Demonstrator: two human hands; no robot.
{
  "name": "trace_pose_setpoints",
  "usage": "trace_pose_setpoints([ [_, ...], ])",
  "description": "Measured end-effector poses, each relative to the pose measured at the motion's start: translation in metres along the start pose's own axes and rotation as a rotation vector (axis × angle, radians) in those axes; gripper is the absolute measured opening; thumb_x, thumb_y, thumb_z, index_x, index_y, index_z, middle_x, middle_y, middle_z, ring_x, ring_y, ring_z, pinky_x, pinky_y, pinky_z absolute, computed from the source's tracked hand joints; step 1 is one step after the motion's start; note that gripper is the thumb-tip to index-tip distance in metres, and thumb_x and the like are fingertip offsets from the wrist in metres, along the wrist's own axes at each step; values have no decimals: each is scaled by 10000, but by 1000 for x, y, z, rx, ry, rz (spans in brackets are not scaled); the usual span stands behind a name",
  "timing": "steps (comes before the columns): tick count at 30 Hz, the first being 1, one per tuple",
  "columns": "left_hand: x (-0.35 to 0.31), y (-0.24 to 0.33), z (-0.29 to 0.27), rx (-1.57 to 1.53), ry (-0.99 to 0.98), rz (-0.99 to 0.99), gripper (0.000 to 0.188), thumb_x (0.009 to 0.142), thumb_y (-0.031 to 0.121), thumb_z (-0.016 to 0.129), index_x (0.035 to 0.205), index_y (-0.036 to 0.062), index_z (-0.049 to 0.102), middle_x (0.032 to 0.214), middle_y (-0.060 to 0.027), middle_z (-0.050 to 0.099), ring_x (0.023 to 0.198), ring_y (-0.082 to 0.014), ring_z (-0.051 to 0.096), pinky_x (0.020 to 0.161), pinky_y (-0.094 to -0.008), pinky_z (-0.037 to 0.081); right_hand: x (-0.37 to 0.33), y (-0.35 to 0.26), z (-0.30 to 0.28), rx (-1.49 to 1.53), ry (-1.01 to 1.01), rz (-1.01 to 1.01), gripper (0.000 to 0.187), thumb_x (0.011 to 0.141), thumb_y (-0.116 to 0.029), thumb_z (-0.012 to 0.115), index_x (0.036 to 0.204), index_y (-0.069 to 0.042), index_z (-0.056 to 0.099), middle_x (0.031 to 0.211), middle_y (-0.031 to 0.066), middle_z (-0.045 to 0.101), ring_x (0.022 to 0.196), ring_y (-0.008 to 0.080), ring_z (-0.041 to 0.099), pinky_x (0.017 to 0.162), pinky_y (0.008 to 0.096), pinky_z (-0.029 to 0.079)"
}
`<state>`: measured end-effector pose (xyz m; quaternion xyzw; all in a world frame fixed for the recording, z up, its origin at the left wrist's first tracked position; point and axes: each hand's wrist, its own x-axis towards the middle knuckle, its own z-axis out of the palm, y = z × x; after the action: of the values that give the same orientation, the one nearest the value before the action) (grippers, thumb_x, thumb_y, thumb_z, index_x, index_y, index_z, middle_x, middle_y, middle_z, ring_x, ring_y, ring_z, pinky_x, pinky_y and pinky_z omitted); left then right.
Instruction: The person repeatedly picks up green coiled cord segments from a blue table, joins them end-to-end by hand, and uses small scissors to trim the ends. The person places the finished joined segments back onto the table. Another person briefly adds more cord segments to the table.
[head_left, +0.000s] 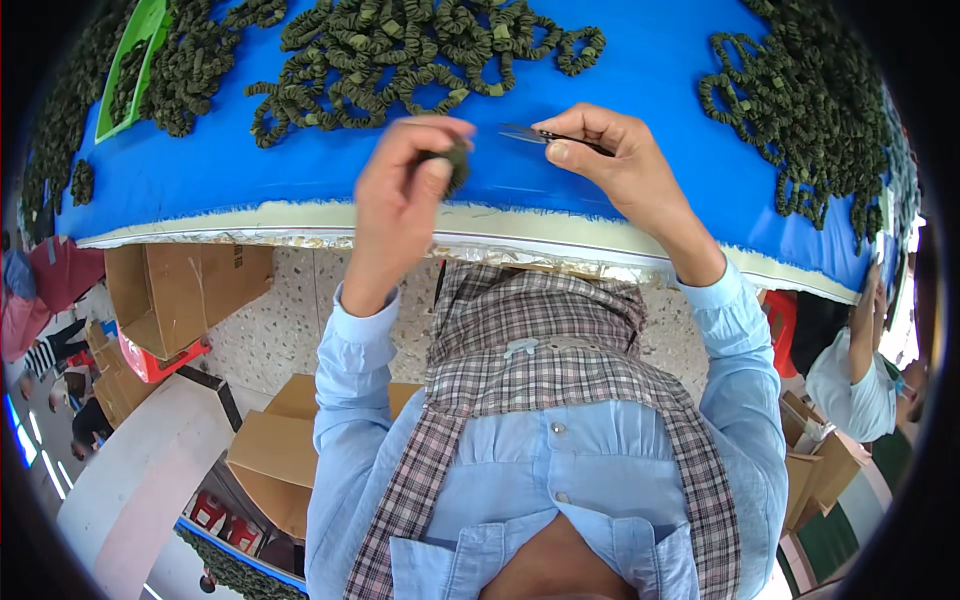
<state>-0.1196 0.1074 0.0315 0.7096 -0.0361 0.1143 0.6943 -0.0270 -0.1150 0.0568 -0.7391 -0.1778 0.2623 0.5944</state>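
Observation:
My left hand point(395, 205) is closed around a dark green scrunchie point(458, 168), somewhat blurred, just above the near edge of the blue-covered table point(300, 172). In my right hand point(640, 170), thumb and fingers grip small black thread snips point(522, 134). Their thin blades point left toward the scrunchie, a short gap apart from it. Beyond both hands lies a loose pile of similar ruffled green scrunchies point(400, 50). My left fingers hide part of the held scrunchie.
More scrunchies are heaped at the right point(800, 120) and far left, some in a green plastic basket point(128, 110). Cardboard boxes point(195, 290) and a red stool point(160, 360) stand below the table edge. Another person point(850, 380) sits at the right.

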Motion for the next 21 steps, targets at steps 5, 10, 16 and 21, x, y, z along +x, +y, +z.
trace_pose_setpoints([
  [5, 2, 10, -33, -139, 296, -48, 248, 968, 230, 581, 1094, 21, 542, 966, -84, 623, 810, -131, 587, 740, -266, 496, 24, 12, 33, -461, 84, -339, 254, 818, -120, 715, 1029, 2, 642, 848, 83, 613, 728, 195, 568, 657, 316, 463],
  [10, 6, 19, -18, -263, 288, -73, 249, 952, 178, 601, 1119, 5, 538, 930, -60, 606, 793, -125, 594, 719, -262, 501, 41, 12, 65, -715, 168, -661, 324, 771, -193, 736, 1014, -8, 627, 832, 87, 585, 844, 257, 509, 785, 372, 372],
  [16, 14, 13, 13, -362, 197, -170, 340, 900, 222, 675, 1126, 7, 538, 966, -63, 599, 812, -141, 584, 690, -269, 476, 22, -7, 36, -158, 123, -356, 185, 909, -229, 641, 953, -50, 658, 883, 44, 617, 869, 185, 535, 762, 326, 408],
  [21, 21, 7, 42, -525, 74, -262, 370, 900, 218, 676, 1149, -6, 518, 1027, -81, 602, 860, -153, 591, 746, -283, 478, 1, -3, 14, 298, 12, -30, 165, 943, -191, 615, 970, -29, 616, 881, 10, 624, 834, 75, 548, 719, 232, 437],
])
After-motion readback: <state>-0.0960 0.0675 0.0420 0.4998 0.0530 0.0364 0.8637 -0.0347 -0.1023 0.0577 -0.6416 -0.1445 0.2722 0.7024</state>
